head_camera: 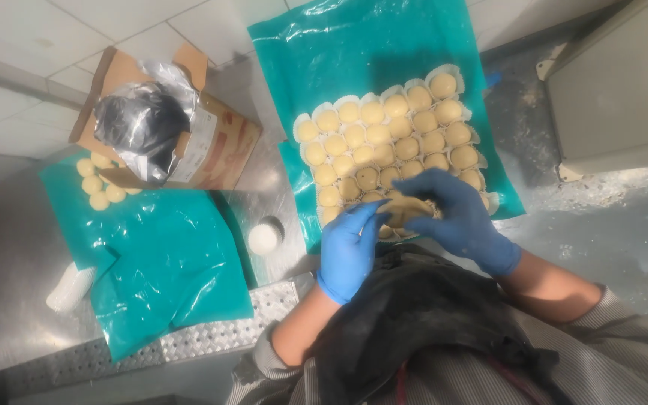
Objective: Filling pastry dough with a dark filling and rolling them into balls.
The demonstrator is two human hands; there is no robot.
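Note:
Both my hands wear blue gloves and meet over the near edge of a teal plastic sheet (354, 52). My left hand (346, 251) and my right hand (455, 217) pinch a flattened piece of pale dough (406, 208) between their fingertips. Beyond them, several rows of yellow dough balls in white paper cups (388, 139) cover the sheet, packed side by side. Part of the nearest row is hidden behind my fingers.
A second teal sheet (159, 262) lies at left with a few dough balls (99, 184) at its far corner. An open cardboard box with a dark plastic liner (151, 124) stands on it. A small white cup (265, 238) sits between the sheets. A grey box (616, 82) is at right.

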